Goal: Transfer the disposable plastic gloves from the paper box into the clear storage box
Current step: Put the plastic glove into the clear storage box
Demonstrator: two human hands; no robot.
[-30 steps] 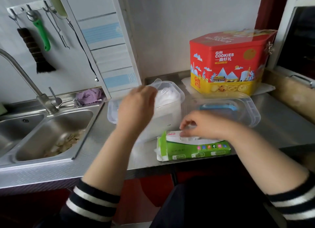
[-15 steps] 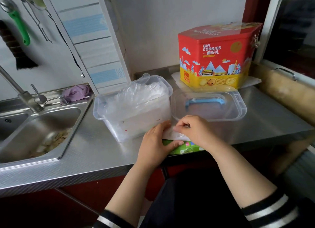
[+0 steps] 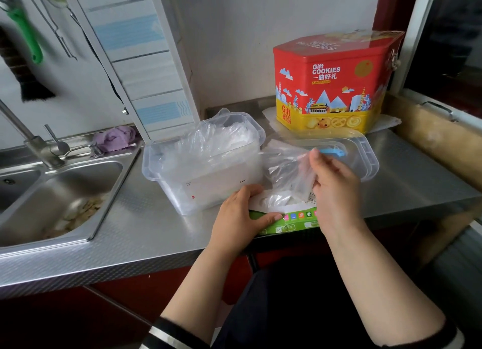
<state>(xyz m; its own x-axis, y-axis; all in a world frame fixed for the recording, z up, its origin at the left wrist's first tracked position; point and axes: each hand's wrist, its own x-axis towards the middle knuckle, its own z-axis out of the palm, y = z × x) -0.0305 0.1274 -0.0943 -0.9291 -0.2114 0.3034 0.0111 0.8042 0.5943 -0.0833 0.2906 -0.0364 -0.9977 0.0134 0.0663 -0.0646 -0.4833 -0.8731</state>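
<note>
A green and white paper box lies at the counter's front edge. My left hand grips its left end, thumb along the green side. My right hand pinches a thin clear plastic glove that is lifted out of the box's top opening. Just left of it stands the clear storage box, open and filled with crumpled plastic gloves.
The storage box's clear lid with a blue clip lies behind my right hand. A red and yellow cookie tin stands at the back. A steel sink is on the left, with a purple cloth behind it.
My left hand came back from the storage box to the paper box's left end. My right hand has risen, drawing a glove up out of the paper box.
</note>
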